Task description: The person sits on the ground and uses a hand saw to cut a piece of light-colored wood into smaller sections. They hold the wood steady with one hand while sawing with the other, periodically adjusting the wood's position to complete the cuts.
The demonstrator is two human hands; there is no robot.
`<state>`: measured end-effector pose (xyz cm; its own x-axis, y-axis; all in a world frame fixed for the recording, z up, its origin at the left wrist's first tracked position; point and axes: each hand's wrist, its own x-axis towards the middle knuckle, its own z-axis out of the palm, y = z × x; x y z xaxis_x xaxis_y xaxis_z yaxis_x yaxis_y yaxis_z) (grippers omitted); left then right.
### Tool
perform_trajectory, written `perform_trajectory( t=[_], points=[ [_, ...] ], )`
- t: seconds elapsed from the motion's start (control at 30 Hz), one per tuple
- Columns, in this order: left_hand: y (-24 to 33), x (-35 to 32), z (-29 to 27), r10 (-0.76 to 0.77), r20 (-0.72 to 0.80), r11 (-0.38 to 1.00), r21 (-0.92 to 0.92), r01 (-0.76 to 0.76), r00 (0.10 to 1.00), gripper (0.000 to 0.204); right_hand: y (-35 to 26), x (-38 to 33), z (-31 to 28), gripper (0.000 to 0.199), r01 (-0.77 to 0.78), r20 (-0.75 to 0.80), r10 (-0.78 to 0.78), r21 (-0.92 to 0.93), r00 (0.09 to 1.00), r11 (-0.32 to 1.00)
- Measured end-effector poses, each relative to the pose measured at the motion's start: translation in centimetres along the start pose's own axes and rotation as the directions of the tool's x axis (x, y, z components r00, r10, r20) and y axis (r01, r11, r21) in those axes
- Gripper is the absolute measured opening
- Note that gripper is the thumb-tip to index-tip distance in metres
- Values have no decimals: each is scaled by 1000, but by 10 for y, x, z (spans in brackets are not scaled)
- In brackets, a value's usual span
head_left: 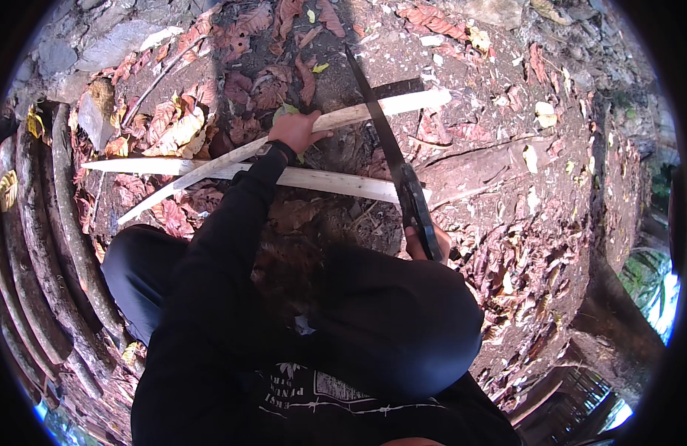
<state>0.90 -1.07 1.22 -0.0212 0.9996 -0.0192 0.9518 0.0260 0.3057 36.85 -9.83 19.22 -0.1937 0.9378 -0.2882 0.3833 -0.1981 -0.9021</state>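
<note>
My left hand point(295, 132) is closed round a pale, peeled wooden stake point(358, 113), which slants up to the right across the middle. Under it, a second pale stake point(314, 180) with a pointed left end lies crosswise on the ground. My right hand point(425, 241), partly hidden behind the handle, grips a hand saw point(388, 137) with a long dark tapering blade and a black handle. The blade points away from me and crosses over the upper stake near its right end. Whether its edge touches the wood, I cannot tell.
Dry brown leaves point(172, 130) and wood chips litter the bare soil. Several dark logs point(50, 245) lie side by side at the left. Grey stones point(117, 44) stand at the far left. My bent knees point(403, 320) flank the near side.
</note>
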Motion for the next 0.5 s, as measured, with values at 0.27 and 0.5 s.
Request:
perform_trajectory(
  t=[0.27, 0.5],
  points=[
    [-22, 21, -15, -13, 5, 997, -70, 13, 1000, 64, -15, 35, 15, 17, 82, 18, -81, -95, 997, 992],
    [-18, 22, -19, -30, 24, 980, -198, 34, 999, 60, 7, 25, 19, 14, 112, -4, -118, -295, 993, 949]
  ],
)
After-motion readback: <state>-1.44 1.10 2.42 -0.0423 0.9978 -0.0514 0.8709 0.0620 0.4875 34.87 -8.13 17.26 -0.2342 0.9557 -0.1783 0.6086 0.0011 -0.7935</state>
